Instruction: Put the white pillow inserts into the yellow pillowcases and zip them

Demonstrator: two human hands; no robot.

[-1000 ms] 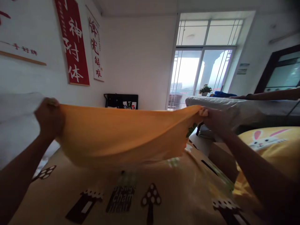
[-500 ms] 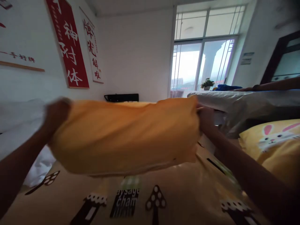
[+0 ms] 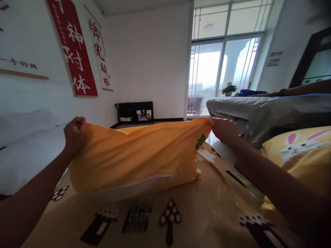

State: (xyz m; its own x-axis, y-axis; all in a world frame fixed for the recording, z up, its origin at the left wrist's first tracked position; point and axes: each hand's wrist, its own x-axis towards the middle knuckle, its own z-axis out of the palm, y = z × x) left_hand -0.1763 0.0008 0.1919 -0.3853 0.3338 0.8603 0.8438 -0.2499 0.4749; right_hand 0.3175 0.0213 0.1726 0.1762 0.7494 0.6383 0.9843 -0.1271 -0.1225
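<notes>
A yellow-orange pillow (image 3: 137, 155) in a cloth case hangs stretched between my two hands, above the patterned bedsheet (image 3: 207, 213). My left hand (image 3: 75, 135) is closed around its upper left corner. At the upper right corner, my right hand (image 3: 223, 130) pinches the cloth, which is pulled taut. A green leaf print shows near that corner. Along the lower side runs a pale strip, perhaps the case's opening; its detail is blurred. The pillow's far side is hidden from me.
Another yellow pillow (image 3: 297, 148) with a rabbit print lies at the right. White bedding (image 3: 28, 148) is bunched at the left. Beyond stands a plastic-covered table (image 3: 258, 106) with another person's arm (image 3: 297, 90) resting on it. A black bag (image 3: 124, 112) sits by the far wall.
The pillow has dropped lower, and its right edge has slanted inward, uncovering the leaf print. My left hand has shifted right and down. The black bag behind is more visible.
</notes>
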